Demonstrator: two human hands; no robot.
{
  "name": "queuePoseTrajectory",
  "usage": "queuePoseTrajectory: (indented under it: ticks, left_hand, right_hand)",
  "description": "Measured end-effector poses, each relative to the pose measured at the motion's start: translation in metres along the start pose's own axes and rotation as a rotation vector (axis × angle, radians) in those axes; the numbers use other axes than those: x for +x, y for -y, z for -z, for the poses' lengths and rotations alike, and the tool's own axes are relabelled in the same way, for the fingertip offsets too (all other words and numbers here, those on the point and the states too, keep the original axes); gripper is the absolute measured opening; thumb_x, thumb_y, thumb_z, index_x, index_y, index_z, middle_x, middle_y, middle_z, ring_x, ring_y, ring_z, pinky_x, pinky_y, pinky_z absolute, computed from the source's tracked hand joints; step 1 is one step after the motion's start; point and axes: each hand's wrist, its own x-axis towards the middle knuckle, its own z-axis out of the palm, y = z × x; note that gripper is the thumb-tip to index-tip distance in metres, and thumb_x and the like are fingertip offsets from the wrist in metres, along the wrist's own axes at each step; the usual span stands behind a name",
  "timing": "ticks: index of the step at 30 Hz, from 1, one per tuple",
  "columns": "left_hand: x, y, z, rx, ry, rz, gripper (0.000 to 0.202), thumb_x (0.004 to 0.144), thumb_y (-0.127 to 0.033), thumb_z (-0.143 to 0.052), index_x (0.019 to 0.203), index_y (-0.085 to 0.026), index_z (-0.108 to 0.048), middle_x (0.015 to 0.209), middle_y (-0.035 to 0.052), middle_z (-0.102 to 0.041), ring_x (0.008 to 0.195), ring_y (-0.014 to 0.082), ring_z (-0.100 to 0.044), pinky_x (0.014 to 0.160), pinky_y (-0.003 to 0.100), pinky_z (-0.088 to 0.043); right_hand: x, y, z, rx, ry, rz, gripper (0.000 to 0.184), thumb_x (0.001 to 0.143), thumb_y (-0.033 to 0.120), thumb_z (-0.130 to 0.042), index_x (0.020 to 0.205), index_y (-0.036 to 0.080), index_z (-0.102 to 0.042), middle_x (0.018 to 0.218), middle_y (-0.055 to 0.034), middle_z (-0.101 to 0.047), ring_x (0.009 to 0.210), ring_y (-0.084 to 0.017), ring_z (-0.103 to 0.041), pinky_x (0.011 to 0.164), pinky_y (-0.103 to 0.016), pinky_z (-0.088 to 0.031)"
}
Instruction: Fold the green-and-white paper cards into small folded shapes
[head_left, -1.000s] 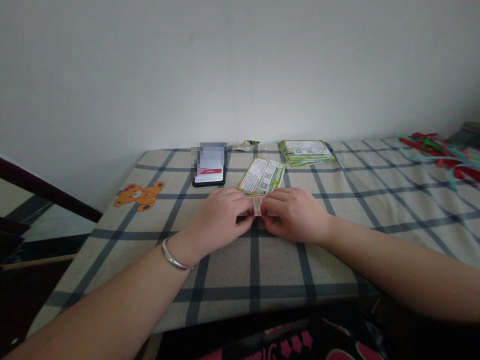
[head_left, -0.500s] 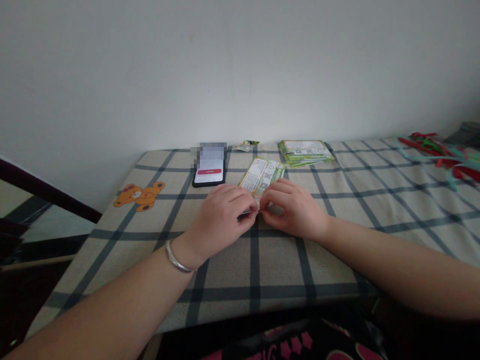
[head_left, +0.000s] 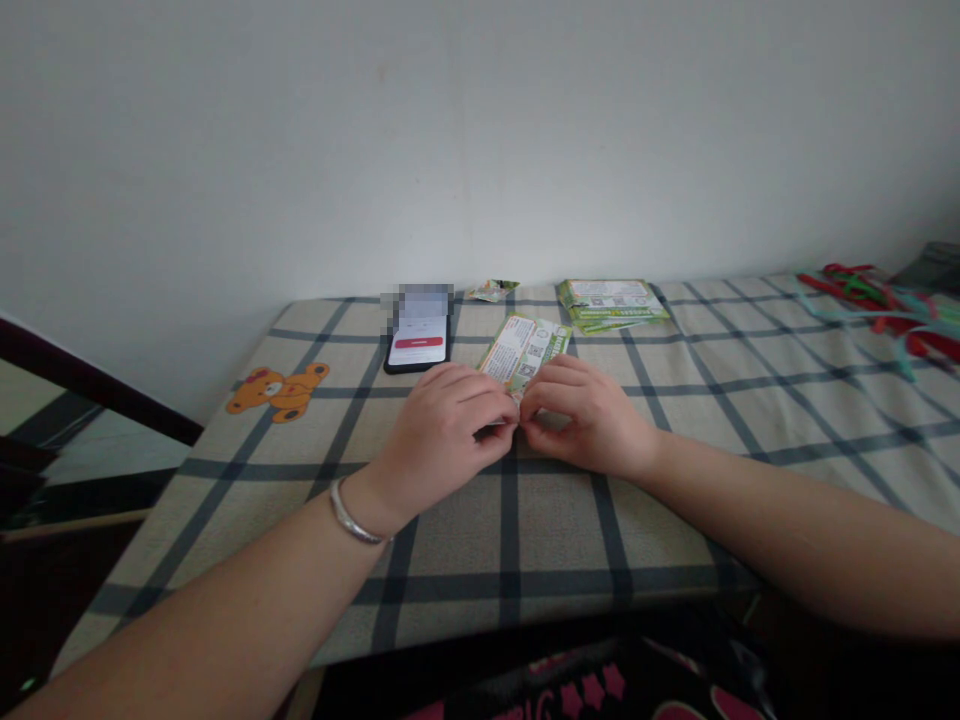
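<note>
A printed green-and-white leaflet [head_left: 523,352] with QR codes lies aslant in the middle of the table. Its near end runs under my fingers and is mostly hidden. My left hand [head_left: 455,425], with a silver bangle [head_left: 349,515] at the wrist, is closed in a pinch at that near end. Opposite it, my right hand [head_left: 585,415] is closed the same way. The thumbs and fingertips of both hands meet, or nearly meet, over the leaflet's near edge.
A phone [head_left: 418,335] with a lit screen lies left of the leaflet. By the wall are a small crumpled wrapper [head_left: 493,290] and a stack of similar leaflets [head_left: 611,305]. Red and green ribbons [head_left: 892,308] lie far right. A checked cloth [head_left: 450,590] with a bear picture [head_left: 279,392] covers the table.
Both hands stay at the leaflet's near end, with only a very slight shift of the fingertips. Everything else on the table is where it was.
</note>
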Motion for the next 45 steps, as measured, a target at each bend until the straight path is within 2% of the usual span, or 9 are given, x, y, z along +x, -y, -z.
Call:
queuePoseTrajectory:
  ticks: [7,19,27,39,45]
  left_hand:
    - [0.001,-0.001,0.004,0.007,-0.047,-0.01,0.009,0.084,-0.016,-0.058,0.077,-0.02,-0.062,0.085,0.0002,-0.07,0.085,0.0182,-0.061,0.083,0.036,-0.044]
    - [0.002,0.002,0.008,-0.01,-0.105,0.041,0.01,0.082,-0.013,-0.058,0.077,-0.02,-0.062,0.083,0.0005,-0.07,0.085,0.0173,-0.062,0.083,0.035,-0.046]
    - [0.001,0.004,0.01,0.019,-0.127,0.033,0.01,0.082,-0.012,-0.058,0.079,-0.02,-0.063,0.085,0.0008,-0.07,0.086,0.0178,-0.063,0.084,0.036,-0.047]
    - [0.0,0.007,0.007,-0.046,-0.139,0.096,0.008,0.083,-0.011,-0.056,0.079,-0.017,-0.06,0.086,0.0048,-0.067,0.086,0.0184,-0.062,0.082,0.035,-0.049]
    - [-0.001,0.007,0.005,-0.069,-0.184,0.085,0.008,0.082,-0.009,-0.055,0.08,-0.016,-0.059,0.085,0.0047,-0.065,0.085,0.0175,-0.061,0.08,0.032,-0.049]
  right_hand:
    - [-0.002,-0.001,0.002,0.054,0.028,-0.042,0.008,0.082,0.016,-0.054,0.079,0.02,-0.061,0.08,-0.0023,-0.068,0.079,-0.017,-0.06,0.072,-0.03,-0.045]
    - [-0.008,-0.01,0.005,0.171,-0.071,-0.167,0.01,0.077,0.012,-0.058,0.08,0.021,-0.061,0.09,-0.0017,-0.073,0.086,-0.016,-0.067,0.077,-0.029,-0.05]
    - [-0.01,-0.015,0.009,0.218,-0.079,-0.285,0.012,0.074,0.009,-0.06,0.079,0.02,-0.064,0.09,-0.0025,-0.074,0.084,-0.017,-0.068,0.08,-0.032,-0.051]
    - [-0.013,-0.023,0.008,0.189,-0.079,-0.281,0.012,0.075,0.011,-0.062,0.082,0.02,-0.064,0.088,-0.0021,-0.074,0.082,-0.017,-0.068,0.075,-0.03,-0.05]
    - [-0.013,-0.024,0.007,0.132,-0.066,-0.192,0.01,0.079,0.015,-0.064,0.088,0.02,-0.063,0.091,-0.0037,-0.072,0.085,-0.018,-0.066,0.078,-0.033,-0.051]
